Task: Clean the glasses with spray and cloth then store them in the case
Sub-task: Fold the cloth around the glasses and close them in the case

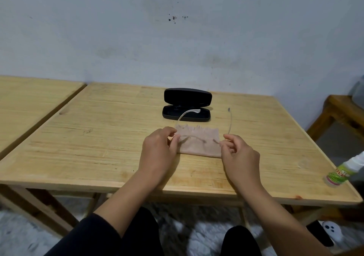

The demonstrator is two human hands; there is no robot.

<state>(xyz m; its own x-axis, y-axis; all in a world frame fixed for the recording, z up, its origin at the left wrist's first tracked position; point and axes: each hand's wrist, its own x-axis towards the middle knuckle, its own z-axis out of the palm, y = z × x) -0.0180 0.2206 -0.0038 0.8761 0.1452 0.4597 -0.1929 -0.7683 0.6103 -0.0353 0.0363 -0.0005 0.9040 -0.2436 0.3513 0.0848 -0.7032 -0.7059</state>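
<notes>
Dark trouser knees fill the bottom edge of the head view, with a pale shaggy rug under them. Two bare forearms reach up from there over the near edge of the wooden table [98, 137].

Left hand [157, 151] curls with its thumb and fingers pinched on the left end of the glasses [199, 138], at the hinge. Right hand [239, 153] is half curled, its thumb and forefinger closing on the right end of the frame, at the right edge of the cloth. The glasses are thin and nearly clear, held between the two hands just above or on the cloth; contact cannot be told. Both temple arms are unfolded and point away from the person: the left one ends over the open case, the right one stands up beside it, well clear of it.

A beige cloth [199, 147] lies flat on the table between the hands, its far edge ragged. Beyond it, near the middle of the table, sits the black case [187, 114], open, its lid upright towards the wall.

At the right edge of the table lies the spray bottle [342, 174], on its side, with a green label and a white upper part, well apart from both hands. A second wooden table stands to the left.
</notes>
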